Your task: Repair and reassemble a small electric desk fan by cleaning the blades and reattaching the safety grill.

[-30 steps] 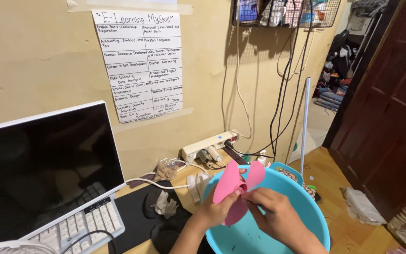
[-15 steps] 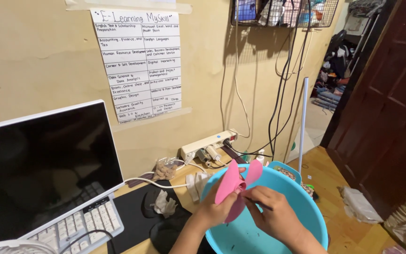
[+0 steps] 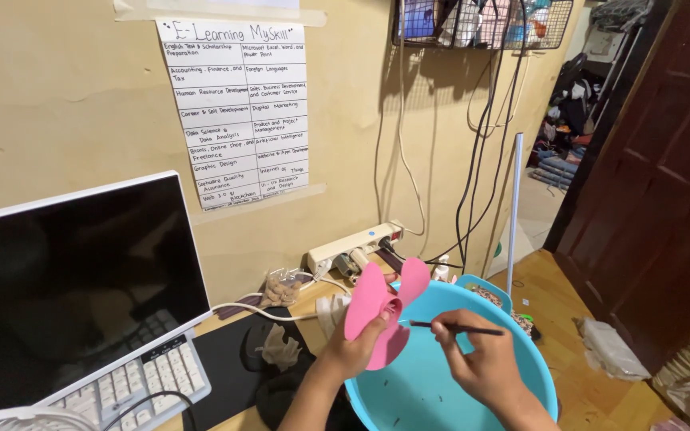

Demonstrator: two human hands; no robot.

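Pink petal piece (image 3: 378, 315), upright in left hand's (image 3: 350, 351) grip; right hand (image 3: 477, 363) pinches thin stick (image 3: 457, 327) lying sideways.

The blue basin (image 3: 537, 375) and white keyboard (image 3: 133, 383) run off the bottom edge.

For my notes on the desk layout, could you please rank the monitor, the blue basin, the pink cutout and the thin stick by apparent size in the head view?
1. monitor
2. blue basin, partly cropped
3. pink cutout
4. thin stick
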